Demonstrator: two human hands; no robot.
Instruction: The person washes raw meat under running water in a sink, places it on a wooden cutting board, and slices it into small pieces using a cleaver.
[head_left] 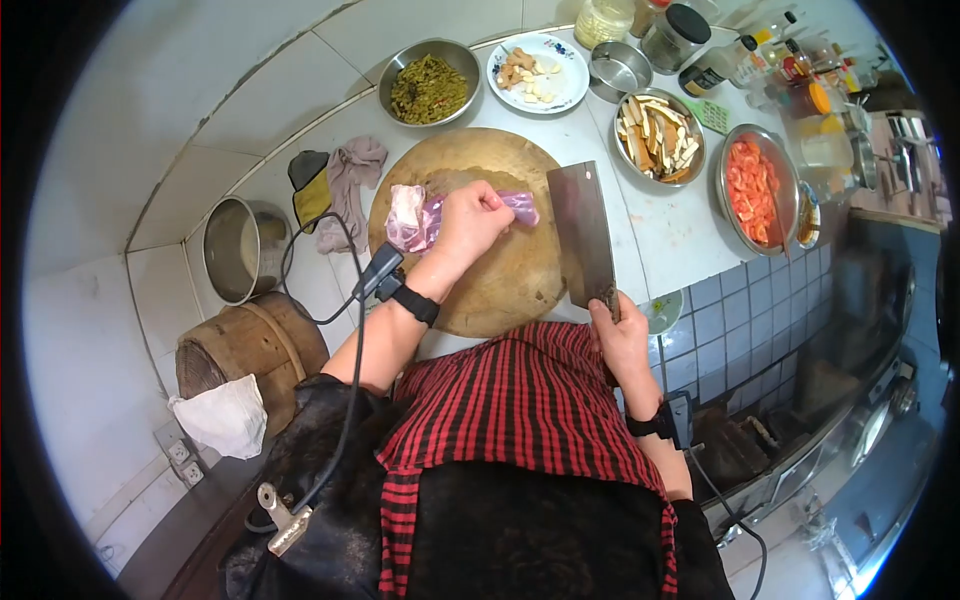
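Head view: raw meat (408, 220) lies on the round wooden chopping board (510, 285), toward its far half. Left hand (472, 222) is over the meat, fingers curled; can't tell if pinching it. Right hand (625, 338) is wrapped around the handle of a cleaver (585, 235), blade at the board's right edge, apart from the meat. To do it well, probably: fingertips tucked, meat flat, blade square. Around the board: greens bowl (470, 68) and ginger-garlic plate (572, 82) beyond the far edge; rag (350, 185) just beside the left edge. Black cable (354, 400) dangling left of the board might snag.
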